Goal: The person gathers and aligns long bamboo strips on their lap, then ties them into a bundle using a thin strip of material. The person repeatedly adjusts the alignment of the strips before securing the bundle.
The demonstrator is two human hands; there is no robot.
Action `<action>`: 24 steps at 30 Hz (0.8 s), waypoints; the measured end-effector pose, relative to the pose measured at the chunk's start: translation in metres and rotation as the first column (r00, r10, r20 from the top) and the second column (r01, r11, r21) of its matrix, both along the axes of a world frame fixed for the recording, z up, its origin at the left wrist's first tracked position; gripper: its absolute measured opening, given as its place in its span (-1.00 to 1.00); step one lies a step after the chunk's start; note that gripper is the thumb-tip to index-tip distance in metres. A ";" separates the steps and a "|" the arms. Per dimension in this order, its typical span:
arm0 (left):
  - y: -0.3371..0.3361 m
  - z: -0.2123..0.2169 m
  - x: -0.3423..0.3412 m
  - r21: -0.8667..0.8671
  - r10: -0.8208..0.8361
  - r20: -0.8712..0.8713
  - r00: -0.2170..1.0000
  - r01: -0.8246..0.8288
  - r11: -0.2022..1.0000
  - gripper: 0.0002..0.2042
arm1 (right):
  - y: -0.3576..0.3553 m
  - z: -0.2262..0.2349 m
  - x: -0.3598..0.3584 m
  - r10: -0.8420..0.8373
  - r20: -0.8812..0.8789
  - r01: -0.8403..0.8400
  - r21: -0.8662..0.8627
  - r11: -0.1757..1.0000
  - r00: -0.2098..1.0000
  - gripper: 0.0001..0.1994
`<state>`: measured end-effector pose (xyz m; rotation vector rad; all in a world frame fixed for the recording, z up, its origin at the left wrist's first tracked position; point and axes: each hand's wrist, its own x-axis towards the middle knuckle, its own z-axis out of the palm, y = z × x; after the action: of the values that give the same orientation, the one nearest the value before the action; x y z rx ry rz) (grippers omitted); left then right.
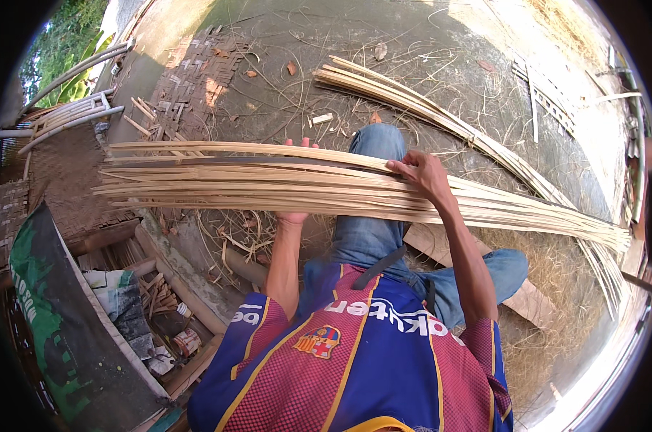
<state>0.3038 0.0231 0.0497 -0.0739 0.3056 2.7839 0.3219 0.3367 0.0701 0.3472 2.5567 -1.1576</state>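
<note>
A long bundle of pale, split bamboo strips (218, 189) lies crosswise over my lap, its strips fanned a little apart at the left end. My left hand (293, 217) supports it from below. The heel of that palm shows at the near side and the fingertips come up past the far side; the rest is hidden under the strips. Farther right, my right hand (421, 171) is on top of the bundle, thumb and fingers closed on a strip along its far edge. A dark gap separates that far strip from the others.
Another bamboo strip bundle (441, 124) lies on the ground ahead, reaching right. A woven mat (189, 79) and thin shavings cover ground at the far left. A wooden-framed box (178, 288) with scraps and a dark green sheet (74, 324) stand at left. A board (517, 295) lies beneath my leg.
</note>
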 end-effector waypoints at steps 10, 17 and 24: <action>-0.009 -0.016 0.000 0.000 -0.055 -0.133 0.990 0.056 0.998 -0.34 | 0.000 -0.003 -0.002 0.074 -0.201 -0.067 0.040 0.997 0.977 -0.37; 0.000 -0.017 -0.002 -0.092 0.022 -0.006 1.000 -0.023 0.996 -0.30 | 0.004 0.003 0.002 0.182 -0.249 -0.159 0.108 0.981 0.951 -0.43; 0.002 -0.017 -0.003 -0.003 -0.004 -0.066 0.998 0.003 1.000 -0.29 | 0.001 0.019 0.029 0.273 -0.426 -0.198 0.213 0.957 0.862 -0.56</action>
<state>0.3011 0.0248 0.0326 0.0185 0.3263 2.7866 0.3511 0.3381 0.0886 -0.2352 2.9942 -1.0335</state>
